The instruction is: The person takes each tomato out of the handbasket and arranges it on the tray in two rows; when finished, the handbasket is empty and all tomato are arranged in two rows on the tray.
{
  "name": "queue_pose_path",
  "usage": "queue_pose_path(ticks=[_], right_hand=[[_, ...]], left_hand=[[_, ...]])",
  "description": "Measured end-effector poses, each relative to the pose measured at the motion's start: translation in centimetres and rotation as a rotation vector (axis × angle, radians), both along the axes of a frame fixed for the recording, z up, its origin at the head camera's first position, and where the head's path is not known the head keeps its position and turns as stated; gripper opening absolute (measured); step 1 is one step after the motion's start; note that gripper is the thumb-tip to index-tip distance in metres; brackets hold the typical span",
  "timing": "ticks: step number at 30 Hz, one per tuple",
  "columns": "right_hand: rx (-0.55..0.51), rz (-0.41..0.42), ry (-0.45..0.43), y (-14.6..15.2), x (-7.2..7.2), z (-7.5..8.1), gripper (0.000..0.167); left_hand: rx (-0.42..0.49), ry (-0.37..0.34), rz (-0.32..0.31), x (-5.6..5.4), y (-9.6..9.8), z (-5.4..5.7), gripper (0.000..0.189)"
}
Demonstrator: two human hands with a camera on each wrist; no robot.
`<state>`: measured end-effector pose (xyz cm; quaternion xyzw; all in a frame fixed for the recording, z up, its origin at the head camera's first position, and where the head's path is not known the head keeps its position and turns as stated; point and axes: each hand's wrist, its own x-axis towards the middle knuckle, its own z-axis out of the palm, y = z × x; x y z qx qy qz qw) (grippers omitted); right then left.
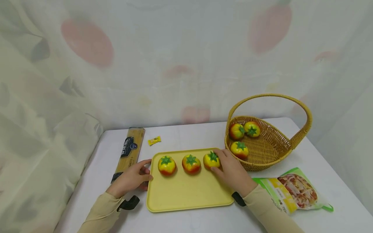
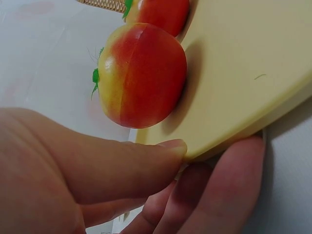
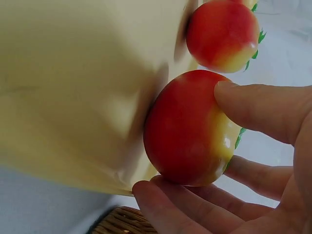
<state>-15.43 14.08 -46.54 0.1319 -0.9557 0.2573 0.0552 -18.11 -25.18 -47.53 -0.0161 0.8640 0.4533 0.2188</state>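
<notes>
Your left hand (image 1: 132, 176) pinches the yellow tray (image 1: 189, 194) at its left edge, thumb uppermost. Your right hand (image 1: 233, 170) grips the tray's rightmost red-and-yellow fruit (image 1: 209, 162), thumb and fingers parted to its width; the fruit is at the far right corner, left of the basket (image 1: 264, 150).

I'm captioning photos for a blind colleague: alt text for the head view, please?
A person's right hand holds the rightmost of three tomato-like fruits on a yellow tray; the left hand grips its left edge. Nearby are a spaghetti packet, small yellow packet, food bag and wicker basket holding three more.
</notes>
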Motion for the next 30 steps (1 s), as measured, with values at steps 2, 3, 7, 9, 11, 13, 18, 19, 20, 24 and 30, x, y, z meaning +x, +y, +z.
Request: queue_pose_path(ticks=[2, 3, 7, 9, 11, 13, 18, 19, 20, 24, 30], right_hand=[[0.0, 0.002, 0.005, 0.1, 0.1, 0.0, 0.065], [0.001, 0.004, 0.006, 0.1, 0.1, 0.0, 0.065], [0.019, 0.007, 0.011, 0.2, 0.1, 0.1, 0.066], [0.028, 0.008, 0.013, 0.3, 0.2, 0.2, 0.067], [0.031, 0.005, 0.009, 0.3, 0.2, 0.5, 0.067], [0.033, 0.001, -0.003, 0.3, 0.3, 0.8, 0.069], [0.054, 0.005, -0.033, 0.6, 0.7, 2.1, 0.071], [0.059, 0.009, -0.03, 0.7, 0.8, 2.6, 0.071], [0.055, 0.015, -0.025, 0.8, 1.0, 3.0, 0.071], [-0.016, 0.03, -0.005, 2.1, 1.2, 4.7, 0.066], [-0.073, -0.016, 0.045, 5.2, 0.4, 6.1, 0.057]], left_hand=[[-0.001, 0.0, -0.002, 0.0, 0.0, 0.0, 0.073], [-0.001, -0.001, -0.003, 0.0, 0.0, 0.0, 0.073], [-0.003, 0.001, -0.008, 0.0, 0.1, 0.1, 0.073], [-0.002, -0.001, -0.01, 0.0, 0.1, 0.2, 0.073], [-0.002, -0.001, -0.012, 0.0, 0.1, 0.3, 0.073], [0.001, -0.002, -0.012, 0.0, 0.2, 0.4, 0.073], [-0.003, -0.003, -0.013, -0.1, 0.1, 0.4, 0.073], [-0.006, -0.001, -0.013, -0.1, 0.1, 0.4, 0.073], [-0.009, 0.0, -0.013, -0.1, 0.1, 0.4, 0.073], [-0.015, 0.003, -0.011, -0.1, 0.1, 0.3, 0.074], [-0.013, -0.003, -0.008, -0.1, 0.0, 0.1, 0.074]])
